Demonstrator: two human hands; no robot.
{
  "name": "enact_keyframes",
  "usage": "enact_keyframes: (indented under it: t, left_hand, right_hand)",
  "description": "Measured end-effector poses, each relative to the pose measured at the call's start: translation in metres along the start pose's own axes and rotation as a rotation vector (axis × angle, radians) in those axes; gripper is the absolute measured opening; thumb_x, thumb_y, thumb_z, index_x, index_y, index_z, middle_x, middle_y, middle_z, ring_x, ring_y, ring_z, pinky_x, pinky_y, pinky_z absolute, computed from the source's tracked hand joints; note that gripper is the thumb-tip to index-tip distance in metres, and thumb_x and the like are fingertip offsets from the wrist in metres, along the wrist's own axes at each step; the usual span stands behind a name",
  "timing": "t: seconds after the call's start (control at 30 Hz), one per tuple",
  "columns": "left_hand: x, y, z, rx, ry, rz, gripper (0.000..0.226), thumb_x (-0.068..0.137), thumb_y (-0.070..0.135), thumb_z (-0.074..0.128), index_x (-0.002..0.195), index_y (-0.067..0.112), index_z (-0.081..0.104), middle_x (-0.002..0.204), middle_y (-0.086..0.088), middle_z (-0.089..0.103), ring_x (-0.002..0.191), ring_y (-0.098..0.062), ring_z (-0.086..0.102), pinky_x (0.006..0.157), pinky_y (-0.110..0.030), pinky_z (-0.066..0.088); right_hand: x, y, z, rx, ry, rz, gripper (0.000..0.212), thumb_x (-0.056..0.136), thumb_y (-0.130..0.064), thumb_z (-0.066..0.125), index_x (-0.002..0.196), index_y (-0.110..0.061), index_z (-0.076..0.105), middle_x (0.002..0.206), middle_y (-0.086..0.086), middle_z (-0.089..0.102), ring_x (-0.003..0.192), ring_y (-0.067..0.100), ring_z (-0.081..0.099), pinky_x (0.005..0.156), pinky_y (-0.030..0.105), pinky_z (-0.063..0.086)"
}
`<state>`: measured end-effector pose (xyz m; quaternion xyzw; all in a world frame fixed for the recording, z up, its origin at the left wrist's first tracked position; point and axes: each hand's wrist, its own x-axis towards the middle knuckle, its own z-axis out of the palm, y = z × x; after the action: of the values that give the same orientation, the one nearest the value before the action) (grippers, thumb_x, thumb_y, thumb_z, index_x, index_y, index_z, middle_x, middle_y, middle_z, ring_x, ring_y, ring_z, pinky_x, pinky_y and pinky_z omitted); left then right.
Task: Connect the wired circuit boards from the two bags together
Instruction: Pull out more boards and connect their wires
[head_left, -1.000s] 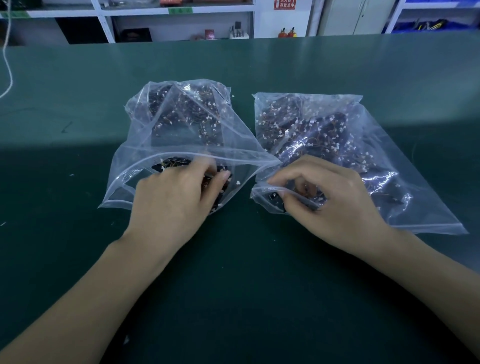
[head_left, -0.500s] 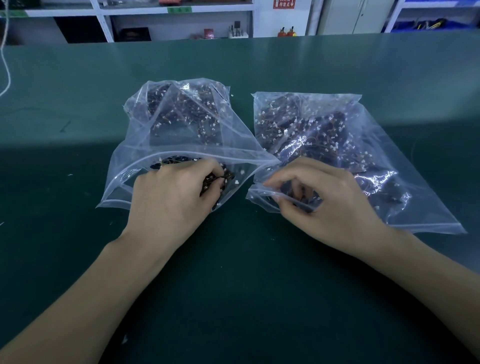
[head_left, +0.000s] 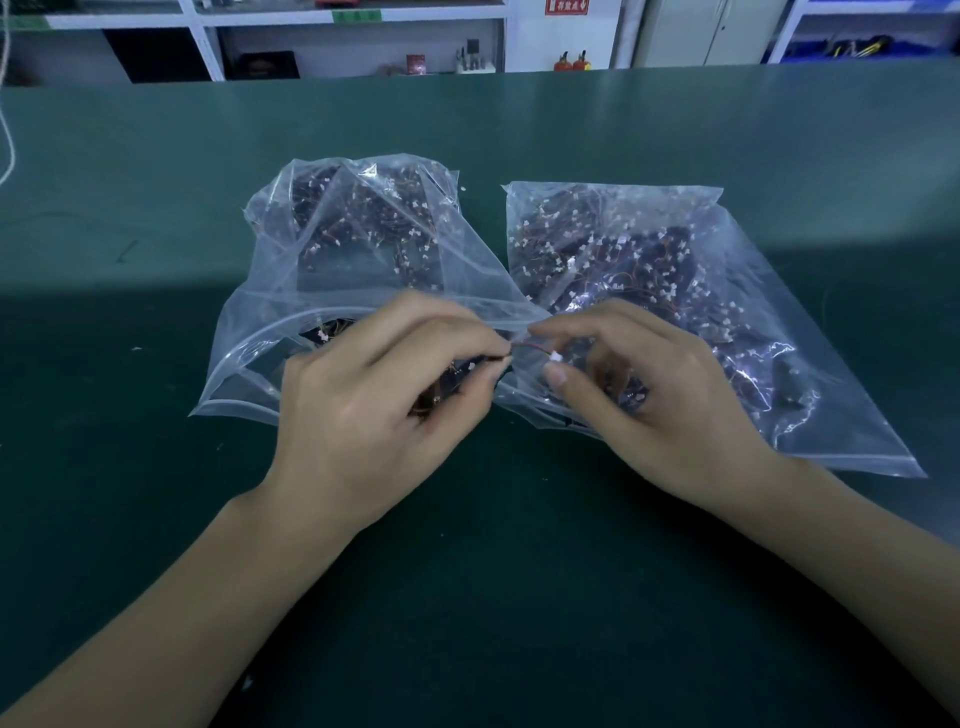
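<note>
Two small white plastic connectors meet between the bag mouths: the left hand (head_left: 363, 410) pinches one, its red wire (head_left: 530, 347) lying crosswise toward the right hand (head_left: 660, 405). The right hand pinches the other connector (head_left: 555, 357), just beside the left fingertips (head_left: 501, 358).

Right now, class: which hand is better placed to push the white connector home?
Right hand: its fingertips pinch the white connector, aimed toward the left hand gripping its wire end.

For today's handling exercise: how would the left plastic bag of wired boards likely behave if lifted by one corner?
The left plastic bag is thin and creased, so it would probably sag. Its wired circuit boards lie loose and would likely slide towards the open mouth.
</note>
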<state>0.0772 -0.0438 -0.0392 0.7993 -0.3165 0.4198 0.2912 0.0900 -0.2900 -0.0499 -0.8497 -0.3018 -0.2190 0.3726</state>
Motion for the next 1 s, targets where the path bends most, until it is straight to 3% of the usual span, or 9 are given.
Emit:
enact_keyframes:
  t: [0.1, 0.2, 0.63, 1.0]
  left_hand:
    - [-0.0027, 0.0064, 0.0055, -0.118, -0.053, 0.02, 0.009, 0.101, 0.01, 0.075, 0.098, 0.005, 0.082, 0.104, -0.002, 0.078, 0.081, -0.018, 0.075, 0.066, -0.034, 0.06]
    - [-0.0036, 0.0108, 0.0095, -0.152, -0.071, 0.012, 0.01, 0.102, 0.012, 0.075, 0.098, 0.006, 0.082, 0.102, 0.0, 0.079, 0.08, -0.017, 0.076, 0.062, -0.034, 0.06]
    - [-0.0035, 0.0059, 0.0089, -0.164, -0.138, -0.142, 0.013, 0.101, 0.02, 0.075, 0.092, 0.013, 0.079, 0.097, 0.006, 0.07, 0.071, -0.018, 0.067, 0.054, -0.038, 0.051]
    - [-0.0039, 0.0086, 0.0094, -0.126, -0.163, -0.126, 0.01, 0.1, 0.015, 0.072, 0.09, 0.012, 0.076, 0.094, 0.006, 0.069, 0.074, -0.019, 0.066, 0.055, -0.042, 0.052]
  right_hand:
    - [0.0014, -0.0004, 0.0008, 0.024, -0.001, -0.089, 0.02, 0.104, -0.012, 0.071, 0.123, -0.009, 0.075, 0.111, 0.0, 0.07, 0.078, 0.013, 0.064, 0.069, 0.026, 0.052]
    - [0.0021, -0.0005, 0.0001, 0.043, -0.004, -0.156, 0.012, 0.103, -0.006, 0.071, 0.112, -0.005, 0.079, 0.106, -0.001, 0.072, 0.087, 0.01, 0.065, 0.07, 0.026, 0.05]
    - [0.0011, -0.0019, -0.0014, 0.015, 0.004, -0.134, 0.007, 0.101, -0.007, 0.073, 0.099, -0.004, 0.079, 0.094, 0.002, 0.072, 0.07, 0.023, 0.064, 0.064, 0.029, 0.049]
    - [0.0013, -0.0024, -0.0002, 0.005, -0.006, -0.12, 0.009, 0.103, -0.01, 0.072, 0.099, -0.004, 0.078, 0.094, 0.001, 0.07, 0.069, 0.019, 0.061, 0.066, 0.024, 0.047]
